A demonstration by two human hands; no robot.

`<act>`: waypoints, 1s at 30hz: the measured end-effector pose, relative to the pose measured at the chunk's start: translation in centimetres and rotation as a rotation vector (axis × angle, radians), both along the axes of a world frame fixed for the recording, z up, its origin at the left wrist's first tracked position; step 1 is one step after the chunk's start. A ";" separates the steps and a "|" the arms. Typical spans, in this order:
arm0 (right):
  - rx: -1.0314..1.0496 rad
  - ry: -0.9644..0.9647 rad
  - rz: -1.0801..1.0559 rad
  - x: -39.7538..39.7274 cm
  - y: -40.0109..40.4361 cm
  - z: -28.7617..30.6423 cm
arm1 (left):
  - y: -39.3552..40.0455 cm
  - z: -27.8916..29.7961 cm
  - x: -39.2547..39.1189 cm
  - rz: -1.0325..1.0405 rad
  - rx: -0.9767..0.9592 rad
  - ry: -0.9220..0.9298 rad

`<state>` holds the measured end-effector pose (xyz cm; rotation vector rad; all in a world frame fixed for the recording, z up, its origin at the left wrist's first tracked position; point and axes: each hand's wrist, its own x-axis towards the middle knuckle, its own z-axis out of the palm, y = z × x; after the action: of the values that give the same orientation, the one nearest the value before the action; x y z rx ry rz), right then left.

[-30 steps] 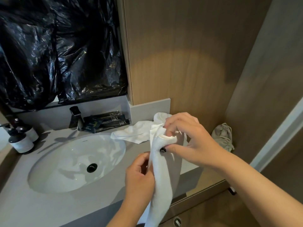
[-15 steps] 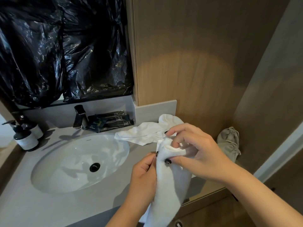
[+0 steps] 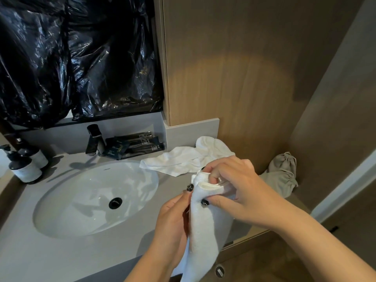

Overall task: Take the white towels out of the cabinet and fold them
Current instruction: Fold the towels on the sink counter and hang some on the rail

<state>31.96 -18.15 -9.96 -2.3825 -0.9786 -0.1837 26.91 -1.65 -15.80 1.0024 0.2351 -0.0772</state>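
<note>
Grey counter (image 3: 61, 259) bears white towel (image 3: 183, 159), two pump bottles (image 3: 26, 167), dark sachets (image 3: 134, 146), grey pouch (image 3: 282, 174)

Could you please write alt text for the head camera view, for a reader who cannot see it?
Both hands, left hand and right hand, grip a hanging white towel above a grey counter. A second white towel lies crumpled behind, beside the sink.
</note>
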 end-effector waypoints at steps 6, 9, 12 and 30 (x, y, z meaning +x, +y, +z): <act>0.053 -0.030 0.026 -0.4 -0.1 0.6 | -0.3 0.1 0.1 0.029 0.102 -0.065; 0.093 -0.022 0.001 -0.7 -0.1 0.7 | -0.4 0.1 0.1 0.050 0.115 -0.116; 0.109 -0.001 -0.030 -0.8 0.1 0.5 | -0.3 -0.2 0.1 0.073 0.091 -0.128; 0.378 0.230 -0.216 0.5 0.5 -3.0 | 1.4 -1.9 -0.2 0.013 0.533 -0.276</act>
<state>32.44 -17.66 -12.93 -2.0976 -0.5258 -0.1542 26.67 -0.29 -17.74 1.5255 0.0039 0.1435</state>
